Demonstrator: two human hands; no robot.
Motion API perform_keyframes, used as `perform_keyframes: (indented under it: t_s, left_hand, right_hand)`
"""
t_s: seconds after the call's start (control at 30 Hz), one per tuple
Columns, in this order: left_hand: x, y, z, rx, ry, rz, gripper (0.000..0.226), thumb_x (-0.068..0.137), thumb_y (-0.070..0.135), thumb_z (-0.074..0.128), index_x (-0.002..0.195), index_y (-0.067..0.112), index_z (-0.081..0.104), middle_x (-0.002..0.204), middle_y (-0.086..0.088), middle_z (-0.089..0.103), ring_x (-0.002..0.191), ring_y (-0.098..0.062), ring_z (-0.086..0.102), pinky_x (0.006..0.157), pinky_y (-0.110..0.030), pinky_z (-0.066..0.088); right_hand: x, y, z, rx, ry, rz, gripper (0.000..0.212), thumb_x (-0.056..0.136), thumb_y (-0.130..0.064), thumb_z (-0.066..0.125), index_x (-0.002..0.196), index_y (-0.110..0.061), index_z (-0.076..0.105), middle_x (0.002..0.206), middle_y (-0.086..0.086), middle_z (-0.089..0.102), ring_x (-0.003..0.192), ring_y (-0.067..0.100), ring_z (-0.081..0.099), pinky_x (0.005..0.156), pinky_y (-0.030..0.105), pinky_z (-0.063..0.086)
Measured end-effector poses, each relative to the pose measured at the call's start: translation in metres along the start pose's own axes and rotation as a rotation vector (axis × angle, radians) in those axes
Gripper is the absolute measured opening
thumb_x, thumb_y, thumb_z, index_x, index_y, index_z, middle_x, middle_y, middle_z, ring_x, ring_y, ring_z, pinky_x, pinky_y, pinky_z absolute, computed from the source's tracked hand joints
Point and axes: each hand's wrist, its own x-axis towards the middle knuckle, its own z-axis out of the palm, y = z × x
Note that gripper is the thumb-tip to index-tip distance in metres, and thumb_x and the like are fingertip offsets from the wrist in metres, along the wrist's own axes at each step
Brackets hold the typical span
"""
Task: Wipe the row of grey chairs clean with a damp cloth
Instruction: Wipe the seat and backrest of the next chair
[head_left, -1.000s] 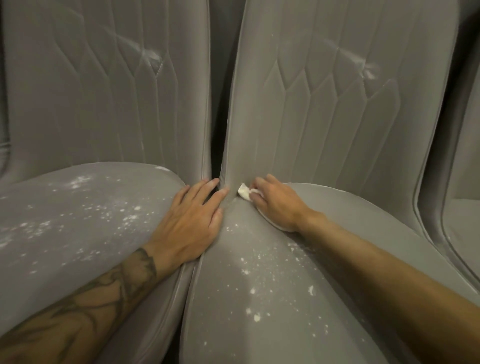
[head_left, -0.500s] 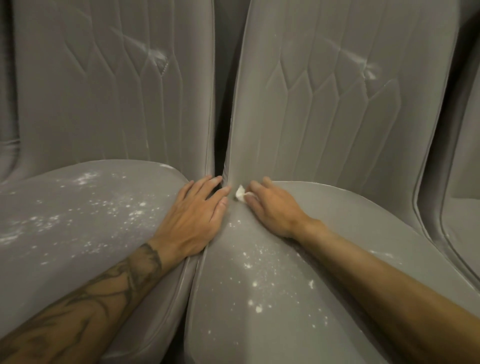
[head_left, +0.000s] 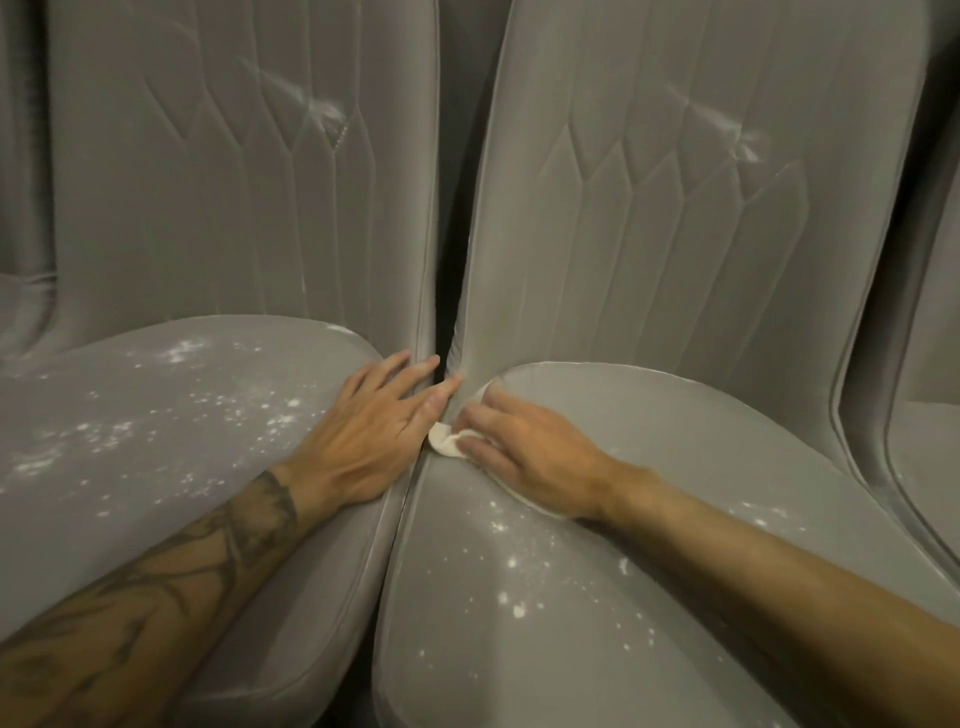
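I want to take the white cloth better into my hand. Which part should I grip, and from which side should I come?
Probably the bunched lobe of the white cloth that sticks out past the fingers of the right hand, at the inner edge of the right chair seat. Pinch it from above: the rest lies flat under that hand, and the left hand blocks the left side.
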Motion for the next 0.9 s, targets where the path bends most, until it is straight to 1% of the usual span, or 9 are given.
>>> perform_keyframes:
  t_s: [0.17, 0.23, 0.3, 0.37, 0.47, 0.53, 0.63, 0.73, 0.9]
  left_hand:
    - [-0.001, 0.005, -0.003, 0.044, -0.013, 0.003, 0.076, 0.093, 0.065, -0.023, 0.163, 0.049, 0.004, 0.173, 0.008, 0.009, 0.158, -0.013, -0.001, 0.125, -0.035, 0.0]
    - [-0.002, 0.005, -0.004, 0.028, -0.02, 0.005, 0.073, 0.095, 0.062, -0.018, 0.162, 0.048, 0.004, 0.173, 0.009, 0.009, 0.158, -0.013, -0.001, 0.124, -0.035, 0.0]
    - [-0.001, 0.005, -0.002, 0.049, -0.028, 0.016, 0.073, 0.095, 0.063, -0.019, 0.163, 0.048, 0.002, 0.173, 0.009, 0.006, 0.158, -0.013, -0.003, 0.125, -0.037, 0.0]
    - [0.0, 0.003, 0.001, 0.037, -0.022, 0.002, 0.07, 0.097, 0.064, -0.016, 0.162, 0.049, 0.002, 0.173, 0.011, 0.007, 0.158, -0.012, -0.002, 0.124, -0.036, -0.001]
    - [0.002, 0.002, 0.003, -0.017, -0.022, -0.016, 0.062, 0.102, 0.065, -0.007, 0.161, 0.053, 0.005, 0.172, 0.015, 0.009, 0.157, -0.008, -0.001, 0.121, -0.033, -0.004]
    - [0.001, 0.002, 0.004, -0.009, -0.009, -0.011, 0.059, 0.103, 0.065, -0.002, 0.161, 0.054, 0.006, 0.171, 0.017, 0.011, 0.157, -0.008, -0.001, 0.122, -0.033, -0.001]
    - [0.002, 0.001, 0.005, 0.013, -0.006, -0.003, 0.059, 0.103, 0.066, 0.0, 0.161, 0.052, 0.007, 0.171, 0.016, 0.012, 0.157, -0.01, 0.001, 0.124, -0.038, 0.003]
    - [0.002, -0.001, 0.006, 0.028, -0.01, 0.008, 0.064, 0.1, 0.069, -0.001, 0.162, 0.051, 0.005, 0.172, 0.015, 0.011, 0.157, -0.012, 0.0, 0.125, -0.039, 0.004]
    - [0.001, 0.001, 0.005, 0.032, -0.015, 0.01, 0.063, 0.102, 0.066, 0.001, 0.162, 0.05, 0.007, 0.172, 0.014, 0.011, 0.158, -0.013, 0.0, 0.126, -0.04, 0.005]
  right_hand:
    - [0.025, 0.012, -0.01, -0.093, 0.051, 0.243, 0.026, 0.107, -0.037, 0.041, 0.117, -0.017, 0.055, 0.106, 0.007, 0.049, 0.094, 0.028, 0.056, 0.086, 0.046, 0.045]
    - [0.015, -0.003, -0.001, -0.04, 0.083, 0.12, 0.024, 0.107, -0.039, 0.041, 0.119, -0.023, 0.054, 0.104, 0.001, 0.049, 0.09, 0.02, 0.054, 0.082, 0.039, 0.047]
    - [-0.005, -0.014, 0.002, 0.014, 0.034, -0.033, 0.021, 0.106, -0.045, 0.039, 0.116, -0.033, 0.053, 0.1, -0.007, 0.047, 0.084, 0.007, 0.048, 0.075, 0.021, 0.043]
    - [-0.01, -0.002, -0.007, 0.003, -0.032, -0.056, 0.02, 0.106, -0.047, 0.038, 0.115, -0.036, 0.053, 0.101, -0.011, 0.046, 0.084, 0.001, 0.043, 0.074, 0.015, 0.038]
    - [-0.002, 0.034, -0.026, -0.097, -0.006, 0.217, 0.025, 0.107, -0.038, 0.042, 0.122, -0.025, 0.057, 0.114, 0.002, 0.051, 0.1, 0.019, 0.055, 0.089, 0.036, 0.045]
    - [0.002, 0.044, -0.027, -0.128, 0.045, 0.372, 0.026, 0.107, -0.037, 0.042, 0.121, -0.023, 0.057, 0.114, 0.006, 0.051, 0.104, 0.029, 0.057, 0.091, 0.039, 0.044]
    - [-0.01, 0.014, -0.007, -0.078, 0.073, 0.181, 0.021, 0.105, -0.045, 0.038, 0.114, -0.032, 0.052, 0.104, -0.006, 0.048, 0.091, 0.017, 0.055, 0.079, 0.035, 0.045]
    - [-0.03, 0.01, -0.013, -0.036, -0.012, 0.039, 0.021, 0.104, -0.05, 0.037, 0.113, -0.037, 0.051, 0.101, -0.01, 0.046, 0.084, 0.006, 0.049, 0.072, 0.028, 0.042]
    - [-0.02, 0.055, -0.038, -0.166, 0.039, 0.431, 0.025, 0.106, -0.038, 0.041, 0.121, -0.022, 0.055, 0.114, 0.008, 0.051, 0.106, 0.033, 0.057, 0.091, 0.04, 0.045]
